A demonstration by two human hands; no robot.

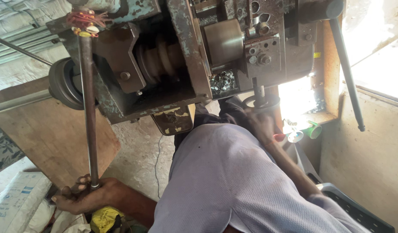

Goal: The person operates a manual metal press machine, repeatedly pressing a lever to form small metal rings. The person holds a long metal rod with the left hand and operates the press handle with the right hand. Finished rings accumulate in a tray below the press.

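A person's left hand (84,196) clenches the lower end of a long steel lever (88,112) hanging from a worn machine (181,51), while the right hand (260,125) reaches a small handwheel (261,102) beneath it, fingers' grip unclear

We see a long grey metal rod (88,112) standing nearly upright, its top meeting the machine's worn blue-green frame, its lower end gripped in our left hand (84,196)
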